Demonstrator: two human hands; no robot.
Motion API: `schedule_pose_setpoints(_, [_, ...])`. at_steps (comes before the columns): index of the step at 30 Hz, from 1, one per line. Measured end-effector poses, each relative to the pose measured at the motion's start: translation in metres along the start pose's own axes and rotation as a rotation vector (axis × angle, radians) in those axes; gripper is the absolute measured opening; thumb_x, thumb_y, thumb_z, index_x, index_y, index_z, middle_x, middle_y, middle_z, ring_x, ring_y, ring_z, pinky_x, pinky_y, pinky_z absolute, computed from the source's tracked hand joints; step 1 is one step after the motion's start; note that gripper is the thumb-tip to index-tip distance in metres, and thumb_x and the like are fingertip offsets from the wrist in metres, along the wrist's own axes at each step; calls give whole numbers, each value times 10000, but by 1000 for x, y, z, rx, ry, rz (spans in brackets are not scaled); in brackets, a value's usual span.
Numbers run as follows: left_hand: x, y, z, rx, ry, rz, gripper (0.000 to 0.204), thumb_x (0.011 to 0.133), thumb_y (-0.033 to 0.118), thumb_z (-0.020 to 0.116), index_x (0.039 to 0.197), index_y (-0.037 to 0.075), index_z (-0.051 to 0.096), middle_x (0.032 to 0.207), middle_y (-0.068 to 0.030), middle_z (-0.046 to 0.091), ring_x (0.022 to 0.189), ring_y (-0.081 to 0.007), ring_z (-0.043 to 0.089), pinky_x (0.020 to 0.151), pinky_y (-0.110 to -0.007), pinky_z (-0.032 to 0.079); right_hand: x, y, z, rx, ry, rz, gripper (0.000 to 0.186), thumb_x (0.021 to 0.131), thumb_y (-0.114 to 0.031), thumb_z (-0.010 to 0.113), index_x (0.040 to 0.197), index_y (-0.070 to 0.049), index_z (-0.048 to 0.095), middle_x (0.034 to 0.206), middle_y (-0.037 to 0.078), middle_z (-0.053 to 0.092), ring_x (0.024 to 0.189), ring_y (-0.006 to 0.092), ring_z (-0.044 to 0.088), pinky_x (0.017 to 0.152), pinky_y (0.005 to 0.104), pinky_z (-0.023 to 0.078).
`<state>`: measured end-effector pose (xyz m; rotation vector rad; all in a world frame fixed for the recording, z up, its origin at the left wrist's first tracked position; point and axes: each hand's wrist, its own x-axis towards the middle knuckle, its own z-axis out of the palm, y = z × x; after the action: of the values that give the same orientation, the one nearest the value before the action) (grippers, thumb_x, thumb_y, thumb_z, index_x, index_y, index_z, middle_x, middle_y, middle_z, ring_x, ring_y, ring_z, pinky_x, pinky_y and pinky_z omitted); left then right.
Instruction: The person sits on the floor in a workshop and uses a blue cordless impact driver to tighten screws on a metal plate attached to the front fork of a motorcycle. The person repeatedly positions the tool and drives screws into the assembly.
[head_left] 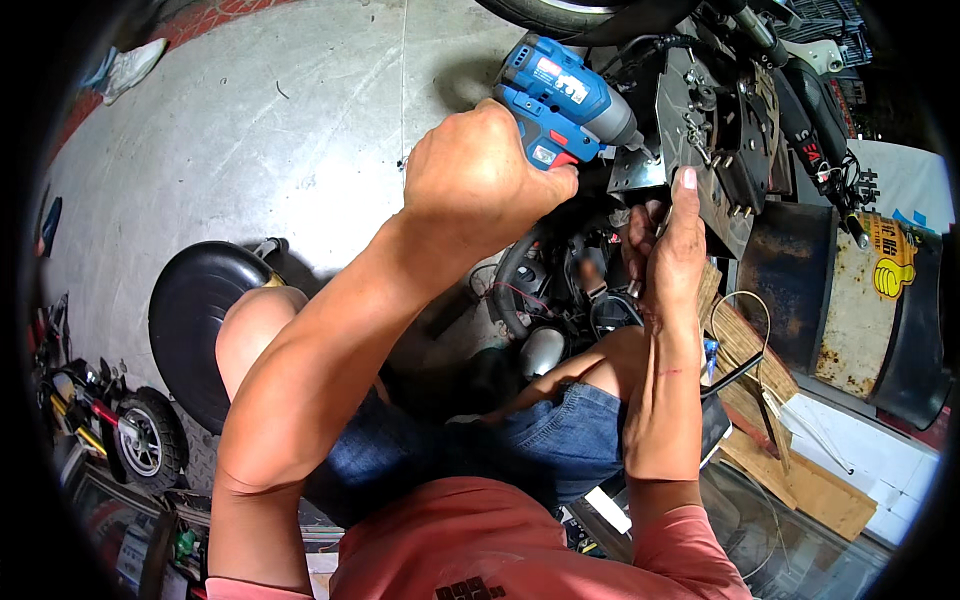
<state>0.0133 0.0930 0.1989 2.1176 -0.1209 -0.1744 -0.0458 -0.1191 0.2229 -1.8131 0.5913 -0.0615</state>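
Note:
My left hand (475, 165) is wrapped round the handle of a blue cordless impact driver (568, 92). The driver lies across the view, its nose pointing right and down, and its tip meets a shiny bent metal bracket (636, 174). Below that bracket is my right hand (672, 245), its thumb stretched up along the bracket's right edge and its fingers curled underneath. What the curled fingertips press on is partly hidden. Bolts and small fittings (700, 130) stick out of the dark metal assembly just right of the bracket.
A tyre (560, 18) stands at the top. Between my knees lie dark vehicle parts and cables (530, 280). A round black stool seat (190, 325) is at left, a small wheel (148, 437) beyond it. Wooden boards (800, 480) and a rusty curved panel (850, 330) lie right.

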Motion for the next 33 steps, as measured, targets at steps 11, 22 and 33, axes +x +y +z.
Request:
schedule_pose_setpoints(11, [-5,-2,2,68,118,152,432,727,335,847,789,-64,693,723,-253,702,702,-431,729,693,-483,608,-1,-5,-7,-14,-30,71,649,1017,-698,515,886,-68,598,664,18,557,487,105,510,420,239,388])
schedule_pose_setpoints(22, [-5,5,-8,7,-84,-72,429,771,456,859,938,66,796,908,-212,775,897,-364,759,841,-435,578,1,3,-2,33,-11,-31,728,1058,-664,469,1279,2,665,1044,88,723,881,164,704,773,299,578])
schedule_pose_setpoints(33, [-6,3,-13,-60,-89,-17,470,787,448,869,984,31,777,917,-210,777,920,-345,767,848,-431,573,-24,22,3,486,-159,-175,390,1112,-356,520,1219,10,598,713,5,440,596,113,433,514,250,368])
